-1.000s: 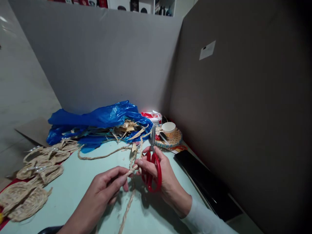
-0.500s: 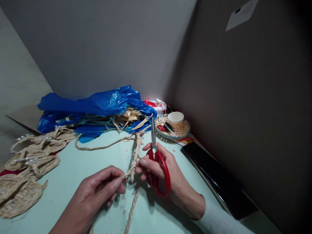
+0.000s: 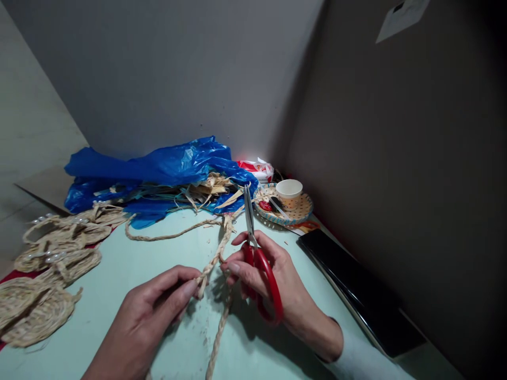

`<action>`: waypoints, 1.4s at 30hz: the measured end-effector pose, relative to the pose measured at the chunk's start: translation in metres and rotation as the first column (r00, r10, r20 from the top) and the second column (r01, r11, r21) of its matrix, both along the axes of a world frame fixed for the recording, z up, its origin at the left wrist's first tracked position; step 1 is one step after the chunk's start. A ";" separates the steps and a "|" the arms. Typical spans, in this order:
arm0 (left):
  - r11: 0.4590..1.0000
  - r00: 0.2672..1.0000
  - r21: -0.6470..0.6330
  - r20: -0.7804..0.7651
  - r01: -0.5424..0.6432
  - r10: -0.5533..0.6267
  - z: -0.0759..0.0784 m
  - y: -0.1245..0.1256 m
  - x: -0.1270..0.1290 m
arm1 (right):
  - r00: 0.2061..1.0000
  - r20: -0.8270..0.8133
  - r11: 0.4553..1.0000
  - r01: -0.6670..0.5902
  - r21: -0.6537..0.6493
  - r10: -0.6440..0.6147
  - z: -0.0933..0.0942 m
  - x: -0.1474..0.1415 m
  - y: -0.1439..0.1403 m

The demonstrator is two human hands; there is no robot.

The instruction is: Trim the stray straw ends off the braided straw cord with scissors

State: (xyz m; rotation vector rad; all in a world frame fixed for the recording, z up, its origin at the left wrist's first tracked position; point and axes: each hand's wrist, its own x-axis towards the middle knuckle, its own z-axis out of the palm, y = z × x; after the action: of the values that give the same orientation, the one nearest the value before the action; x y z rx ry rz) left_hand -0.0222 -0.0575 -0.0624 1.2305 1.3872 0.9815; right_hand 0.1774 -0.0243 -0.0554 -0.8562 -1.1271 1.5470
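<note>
My left hand [image 3: 160, 303] pinches a braided straw cord [image 3: 222, 245] near its lower end, between thumb and forefinger. Red-handled scissors [image 3: 266, 277] rest in my right hand [image 3: 291, 285], blades pointing up and away and nearly closed. The thumb and fingertips of that hand come close to the cord's right side, where a thin strand curls; whether they pinch it I cannot tell. Another length of braid [image 3: 217, 338] runs down from behind the right fingers toward the near edge. A thinner part of the cord [image 3: 158, 237] bends off to the left.
Woven straw sandals [image 3: 43, 311] with pearl-like beads lie on the left. At the back, a blue plastic bag [image 3: 158, 169] holds dry husk strips [image 3: 214, 184]. A woven tray [image 3: 299, 214] carries a paper cup [image 3: 289, 190]. A black flat device [image 3: 356, 290] lies at right.
My left hand has drawn the cord's lower end slightly left and up. My right hand, still holding the scissors, has shifted a little right. The view has moved slightly.
</note>
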 end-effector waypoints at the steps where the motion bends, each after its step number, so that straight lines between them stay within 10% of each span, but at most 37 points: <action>1: 1.000 1.000 -0.013 0.014 0.023 -0.022 -0.001 0.001 0.000 | 1.000 0.007 1.000 0.017 0.002 -0.017 -0.001 0.001 0.001; 11: 0.964 0.949 -0.218 0.237 -0.155 0.206 0.003 0.001 0.001 | 0.889 0.434 0.960 0.017 0.281 -0.143 -0.006 0.010 0.000; 25: 0.904 0.806 -0.400 0.479 -0.152 0.347 0.004 0.008 0.003 | 0.370 0.772 0.746 -0.247 0.619 -0.517 -0.020 0.002 -0.019; 42: 0.954 0.890 -0.270 0.392 -0.131 0.233 0.011 0.001 0.009 | 0.289 0.782 0.730 -0.285 0.621 -0.553 -0.021 0.010 -0.015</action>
State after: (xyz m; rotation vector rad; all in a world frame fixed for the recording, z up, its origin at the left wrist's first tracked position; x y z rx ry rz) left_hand -0.0131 -0.0567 -0.0519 0.6654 1.2437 1.0999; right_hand 0.1871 -0.0397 -0.0763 -1.3400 -2.2196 0.1071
